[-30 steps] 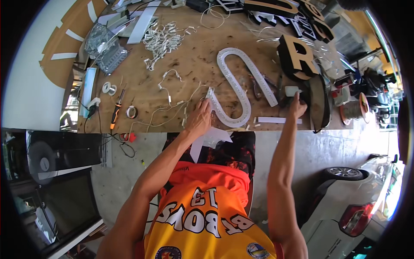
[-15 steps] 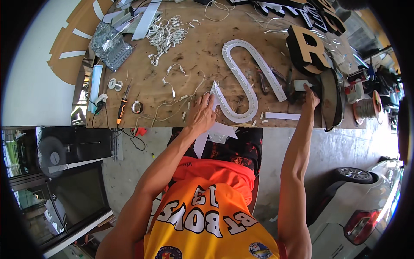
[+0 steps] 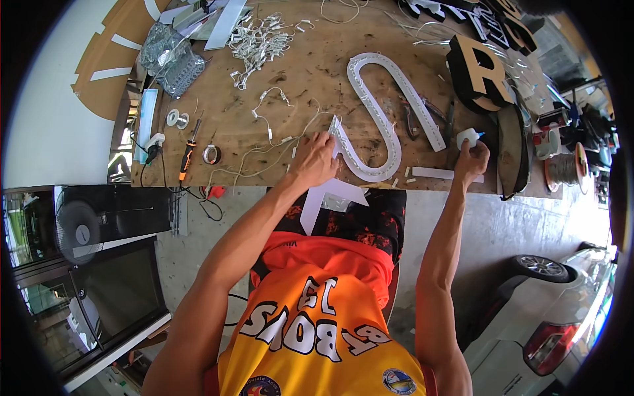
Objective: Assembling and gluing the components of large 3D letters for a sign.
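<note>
A white S-shaped sign letter [image 3: 394,142] lies on the wooden workbench, with small LED modules and wire along its channel. My left hand [image 3: 316,158] is closed on the letter's near left end, fingertips pinching its thin upright side strip. In my right hand [image 3: 474,162] is a small white squeeze bottle [image 3: 466,137] with a blue tip, held just above the bench at the right. A flat white strip [image 3: 429,173] lies along the near edge, partly behind the right hand. Below my left hand, angled white sheet pieces [image 3: 314,210] stick out past the bench edge over my lap.
Pliers [image 3: 411,122] lie beside the S letter. At the right stand a black-and-tan letter R [image 3: 481,69] and a wire spool [image 3: 566,166]. To the left are a soldering iron [image 3: 189,155], solder spool [image 3: 177,119], black tape roll [image 3: 211,154] and piled LED modules [image 3: 261,46].
My right hand has picked the white bottle up off the bench and turned it, so its blue tip now shows. My left hand stays at the letter's end; the view has shifted slightly.
</note>
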The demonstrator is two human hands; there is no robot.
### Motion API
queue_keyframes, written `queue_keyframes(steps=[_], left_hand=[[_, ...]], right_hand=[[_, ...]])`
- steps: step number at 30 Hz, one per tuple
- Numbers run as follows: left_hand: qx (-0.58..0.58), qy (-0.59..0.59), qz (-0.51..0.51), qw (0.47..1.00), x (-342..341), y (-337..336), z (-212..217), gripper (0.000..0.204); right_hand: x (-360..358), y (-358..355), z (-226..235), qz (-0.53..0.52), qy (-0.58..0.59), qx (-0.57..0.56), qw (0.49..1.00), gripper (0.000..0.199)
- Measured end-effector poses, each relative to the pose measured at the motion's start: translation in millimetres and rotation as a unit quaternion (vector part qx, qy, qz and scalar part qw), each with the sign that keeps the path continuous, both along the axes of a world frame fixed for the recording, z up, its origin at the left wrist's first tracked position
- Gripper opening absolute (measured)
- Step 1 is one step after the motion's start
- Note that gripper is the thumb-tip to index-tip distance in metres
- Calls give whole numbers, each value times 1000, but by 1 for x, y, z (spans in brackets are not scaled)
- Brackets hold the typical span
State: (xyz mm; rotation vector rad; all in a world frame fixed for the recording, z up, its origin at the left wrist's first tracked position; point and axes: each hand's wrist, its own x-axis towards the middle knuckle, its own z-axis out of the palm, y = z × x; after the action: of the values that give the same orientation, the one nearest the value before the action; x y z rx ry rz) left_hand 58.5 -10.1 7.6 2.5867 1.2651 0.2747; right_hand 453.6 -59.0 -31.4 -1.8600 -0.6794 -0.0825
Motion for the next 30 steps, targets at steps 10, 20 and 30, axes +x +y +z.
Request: queue_keyframes(steps=[10,20,30], left_hand=[[-147,-71,-44,986,-25,29,-7,43],[-162,-130,-83,975,-29,44,-21,45],[-175,-132,-69,973,-31,45,-22,40]], right_hand=[[-103,-36,49,254,134,42,957,36],[-264,-48,47,358,163,-161,905,36],[-264,-33,48,334,201,-169,905,33]])
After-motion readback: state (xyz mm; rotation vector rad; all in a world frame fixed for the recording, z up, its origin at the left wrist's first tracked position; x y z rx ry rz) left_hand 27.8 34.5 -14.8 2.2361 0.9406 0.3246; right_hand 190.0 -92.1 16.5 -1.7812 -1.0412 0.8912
